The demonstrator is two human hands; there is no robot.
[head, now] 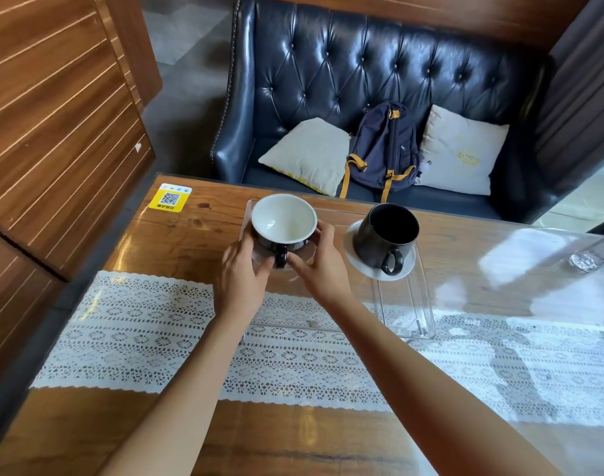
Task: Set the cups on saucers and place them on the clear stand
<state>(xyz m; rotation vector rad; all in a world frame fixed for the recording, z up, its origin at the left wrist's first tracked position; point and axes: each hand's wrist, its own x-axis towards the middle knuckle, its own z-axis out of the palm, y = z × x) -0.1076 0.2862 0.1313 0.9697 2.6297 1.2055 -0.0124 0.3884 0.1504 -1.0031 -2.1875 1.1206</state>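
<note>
A black cup with a white inside (282, 219) sits on a pale saucer (305, 252) over the left part of the clear stand (405, 304). My left hand (240, 273) and my right hand (323, 264) grip that saucer from either side, fingers near the cup's handle. On the stand's right part an all-black cup (386, 237) rests upright on a white saucer (362, 266), handle toward me. I cannot tell whether the held saucer touches the stand's top.
The stand is on a glossy wooden table (177, 235) with a white lace runner (156, 334) across it. A yellow QR sticker (170, 197) lies far left. A glass object (589, 257) stands at the right edge. Behind is a dark sofa with cushions and a backpack (384, 149).
</note>
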